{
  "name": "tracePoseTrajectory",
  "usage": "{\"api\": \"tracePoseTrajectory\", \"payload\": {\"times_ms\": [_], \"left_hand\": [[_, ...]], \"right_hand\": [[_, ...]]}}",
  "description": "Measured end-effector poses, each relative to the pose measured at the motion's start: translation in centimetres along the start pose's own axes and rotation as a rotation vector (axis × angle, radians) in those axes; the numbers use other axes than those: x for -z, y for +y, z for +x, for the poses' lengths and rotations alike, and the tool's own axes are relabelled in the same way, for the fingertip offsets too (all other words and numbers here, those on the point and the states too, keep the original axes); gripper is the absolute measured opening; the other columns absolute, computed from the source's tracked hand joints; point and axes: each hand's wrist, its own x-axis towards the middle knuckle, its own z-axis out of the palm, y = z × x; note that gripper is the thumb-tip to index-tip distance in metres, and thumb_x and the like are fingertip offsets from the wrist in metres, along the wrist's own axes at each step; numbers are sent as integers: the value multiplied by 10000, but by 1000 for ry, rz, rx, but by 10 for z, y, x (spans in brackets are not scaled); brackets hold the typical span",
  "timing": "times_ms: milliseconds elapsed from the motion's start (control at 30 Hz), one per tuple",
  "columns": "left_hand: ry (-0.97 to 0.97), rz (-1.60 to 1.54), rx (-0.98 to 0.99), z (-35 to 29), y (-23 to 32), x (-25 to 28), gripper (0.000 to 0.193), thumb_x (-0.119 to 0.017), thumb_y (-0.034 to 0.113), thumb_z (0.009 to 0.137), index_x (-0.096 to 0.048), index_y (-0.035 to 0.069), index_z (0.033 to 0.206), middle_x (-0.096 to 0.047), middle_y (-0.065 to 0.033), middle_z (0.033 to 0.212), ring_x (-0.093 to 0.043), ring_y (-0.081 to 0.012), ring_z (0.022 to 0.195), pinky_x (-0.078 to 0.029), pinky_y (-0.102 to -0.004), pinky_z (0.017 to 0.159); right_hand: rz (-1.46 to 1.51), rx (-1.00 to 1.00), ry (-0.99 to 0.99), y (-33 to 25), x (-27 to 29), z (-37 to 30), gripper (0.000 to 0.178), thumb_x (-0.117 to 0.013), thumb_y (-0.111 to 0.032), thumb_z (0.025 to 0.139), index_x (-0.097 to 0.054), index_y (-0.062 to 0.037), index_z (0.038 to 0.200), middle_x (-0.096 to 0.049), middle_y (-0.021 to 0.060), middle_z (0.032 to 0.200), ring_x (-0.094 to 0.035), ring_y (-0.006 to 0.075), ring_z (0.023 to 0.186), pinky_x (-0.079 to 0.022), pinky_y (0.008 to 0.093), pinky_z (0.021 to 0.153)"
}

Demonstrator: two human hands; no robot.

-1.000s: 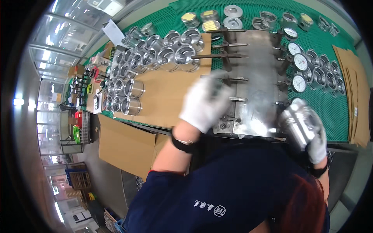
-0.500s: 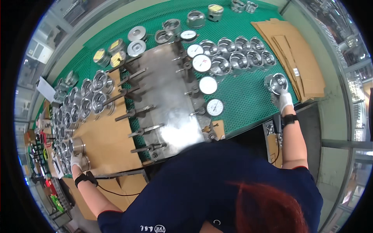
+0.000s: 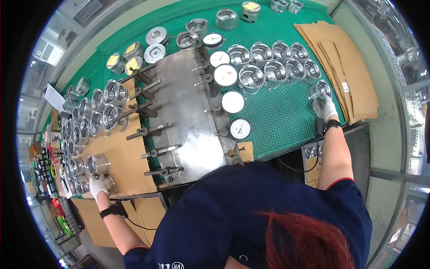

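With each gloved hand closed on a metal cup — right hand (image 3: 324, 106) on the cup (image 3: 319, 89) on the green mat (image 3: 277, 116), left hand (image 3: 97, 184) on the cup (image 3: 97, 164) on the cardboard (image 3: 118, 157) — set and lift them upright, clear of neighbouring cups.

A long workbench (image 3: 286, 116) covered in green mesh matting runs from near left to far right. A grey metal plate (image 3: 186, 112) lies across its middle, with brown cardboard sheets (image 3: 345, 58) at the far right and another cardboard sheet (image 3: 121, 157) at the left. Glazed partitions (image 3: 49, 49) stand beyond the bench, brightly lit
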Motion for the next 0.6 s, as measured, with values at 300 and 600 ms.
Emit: {"api": "tracePoseTrajectory", "payload": {"times_ms": [300, 600], "left_hand": [[-60, -910, 171, -140, 105, 63, 491, -750, 193, 888, -593, 45, 1329, -657, -129, 1057, -664, -222, 926, -548, -351, 839], [-915, -1741, -102, -219, 266, 115, 636, -667, 39, 908, -400, -45, 1479, -628, -215, 1272, -633, -276, 1190, -528, -359, 997]], "right_hand": [[-521, 835, -130, -16, -39, -107, 529, -592, -304, 1016, -529, 38, 1414, -666, 136, 1201, -658, 200, 1010, -543, 340, 869], [-750, 1006, -1451, 91, -198, -386, 969, -888, -121, 725, -353, -1, 1524, -554, 192, 1321, -582, 281, 1184, -471, 407, 1029]]}}
